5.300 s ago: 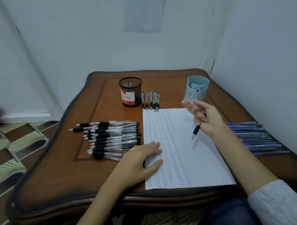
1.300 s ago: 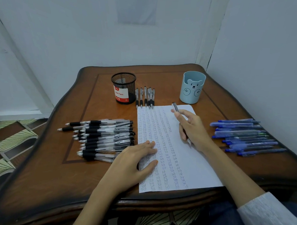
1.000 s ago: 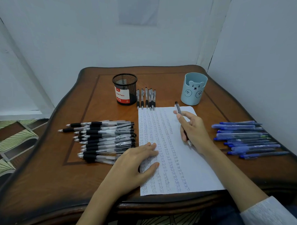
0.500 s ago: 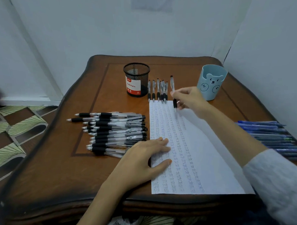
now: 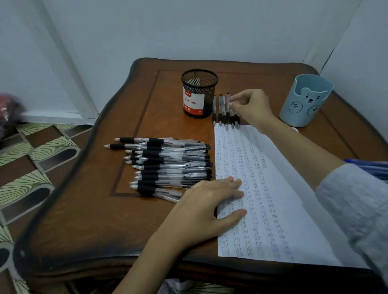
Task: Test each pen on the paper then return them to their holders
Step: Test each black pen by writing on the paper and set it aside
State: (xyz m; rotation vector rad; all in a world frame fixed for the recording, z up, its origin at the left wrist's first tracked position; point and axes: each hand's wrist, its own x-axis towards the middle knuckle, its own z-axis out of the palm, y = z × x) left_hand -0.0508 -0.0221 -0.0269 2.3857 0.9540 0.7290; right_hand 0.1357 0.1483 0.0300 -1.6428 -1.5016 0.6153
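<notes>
Wooden table (image 5: 87, 209) underneath, with the paper (image 5: 275, 193) taken as the fixed mark for everything else. Pressing down on the paper's near-left part with the left hand (image 5: 204, 204), fingers straight and slightly spread, gripping nothing, just pinning the sheet. Reaching past the paper's far edge with the right hand (image 5: 251, 107), fingers curled together, thumb and forefinger apparently pinching the upper end of one pen (image 5: 227, 112). Lying with it, side by side just beyond that far edge, a short row of pens (image 5: 220, 108), tips toward the sheet and about touching it. Judging by the scribbled columns covering the paper's left half, with the right half bare, only partway through the testing. Left of the paper, touching or nearly so, a large heap of black pens (image 5: 172, 166), by the look of it not yet tried. Right of the paper, cut off by the sleeve and the frame edge, a bundle of blue pens (image 5: 377, 168), likewise waiting. Beyond the far-left corner, the black mesh holder (image 5: 199, 93); beyond the far-right corner, the blue bear cup (image 5: 305, 100); nothing seen sticking out of either. Probably early going, then: a handful tested and parked, most left to scribble, and none returned to a holder.
</notes>
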